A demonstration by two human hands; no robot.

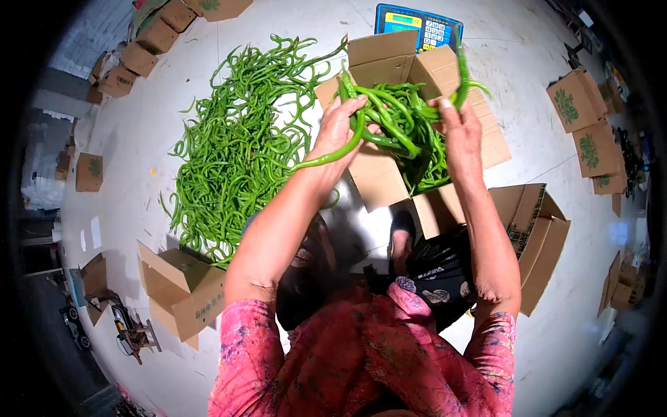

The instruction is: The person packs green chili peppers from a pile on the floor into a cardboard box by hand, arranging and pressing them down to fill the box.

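Long green chili peppers fill much of an open cardboard box (379,177) in front of me. Over the box's left side, my left hand (340,128) is closed around several green chili peppers (358,132), one of them hanging down past the wrist. On the right side, my right hand (458,128) pinches green chili peppers (463,73) that curve upward and outward above the flap. More chili peppers (424,156) lie inside the box below both hands. A large heap of loose green chili peppers (243,146) spreads over the floor to the left.
A blue scale display with keypad (434,31) stands behind the box. Open cardboard boxes sit at lower left (184,288) and beside my right arm (538,243). Other boxes (156,35) line the far left, and more boxes (590,128) stand at the right.
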